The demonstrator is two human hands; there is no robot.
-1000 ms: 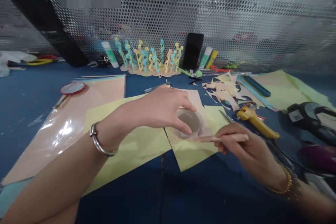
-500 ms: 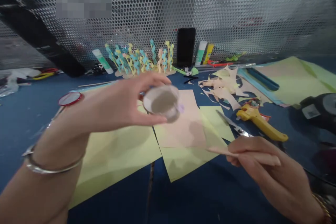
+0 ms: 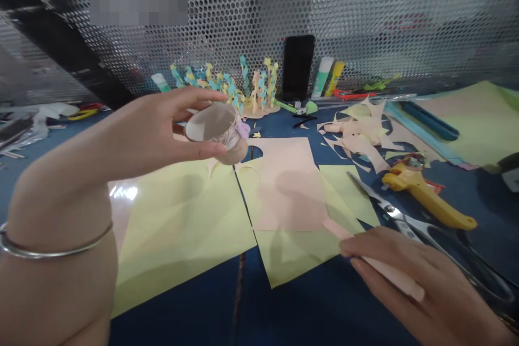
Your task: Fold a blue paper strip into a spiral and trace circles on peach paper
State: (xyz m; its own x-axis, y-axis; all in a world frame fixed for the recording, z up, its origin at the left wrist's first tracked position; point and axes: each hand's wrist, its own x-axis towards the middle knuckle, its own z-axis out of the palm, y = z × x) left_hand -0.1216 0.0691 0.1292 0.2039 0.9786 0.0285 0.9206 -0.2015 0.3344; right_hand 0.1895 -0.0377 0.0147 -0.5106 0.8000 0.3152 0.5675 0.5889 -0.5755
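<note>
My left hand (image 3: 162, 130) grips a small pale cup (image 3: 233, 143) by its sides, above the papers. The cup's open mouth tilts up to the left, and a purple decoration (image 3: 243, 128) sits on its side. My right hand (image 3: 405, 275) is closed on a narrow pink paper strip (image 3: 336, 229), which points out to the left between thumb and fingers. Below and between the hands, a pink paper sheet (image 3: 290, 189) lies over yellow paper (image 3: 279, 265). Another yellow sheet (image 3: 182, 232) lies to the left.
Scissors (image 3: 391, 210) and a yellow glue gun (image 3: 433, 203) lie at right, near paper scraps (image 3: 357, 135). Behind stand paper decorations (image 3: 255, 92), a black phone (image 3: 298, 67) and glue sticks (image 3: 323, 77). More coloured paper (image 3: 478, 119) lies at the far right.
My left hand has moved left and up with the cup, whose decorated side shows more now. My right hand is slightly lower, still holding the strip. The view has shifted, and more of the scissors shows.
</note>
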